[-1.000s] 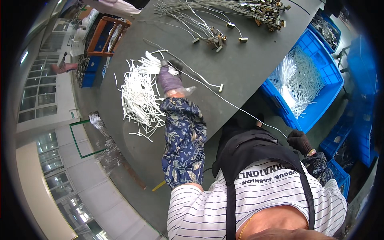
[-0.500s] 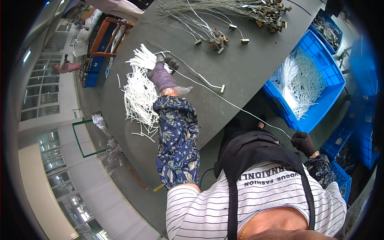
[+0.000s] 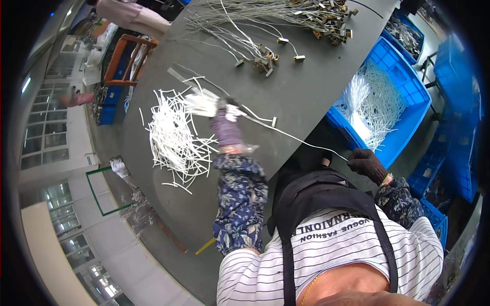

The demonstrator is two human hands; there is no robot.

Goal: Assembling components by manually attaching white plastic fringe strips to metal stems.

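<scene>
One bunch of white tubes (image 3: 200, 103) swings away from the loose tube pile (image 3: 174, 136), the left hand (image 3: 227, 108) curled around it, now nearer the right hand (image 3: 364, 162), clenched on the white cable (image 3: 306, 143).

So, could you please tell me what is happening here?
A person is at a grey table. The gloved left hand holds a bundle of short white tubes next to a loose pile; the gloved right hand grips a thin white cable running toward the left hand. Connector-tipped wires lie beyond.
</scene>
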